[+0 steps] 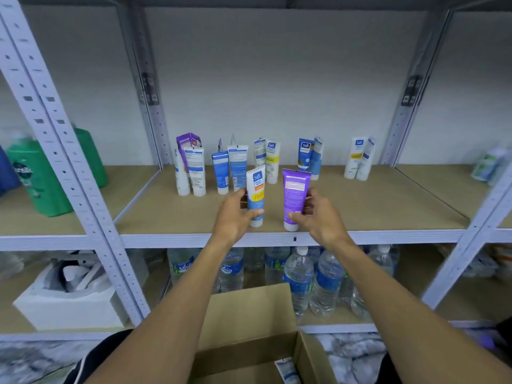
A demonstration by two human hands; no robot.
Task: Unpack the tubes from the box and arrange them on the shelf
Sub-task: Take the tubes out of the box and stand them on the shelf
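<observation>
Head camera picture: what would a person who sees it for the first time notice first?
The two hands at the front edge of the beige shelf board: the left hand holds a white-and-blue plastic tube, the right hand a purple plastic tube, both upright, cap down. Behind them stands a row of similar tubes; below, an open brown cardboard box.

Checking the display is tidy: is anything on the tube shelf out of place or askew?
One thing: a purple carton stands among the bare tubes at the back left, tilted. The left hand and right hand each hold a tube upright.
</observation>
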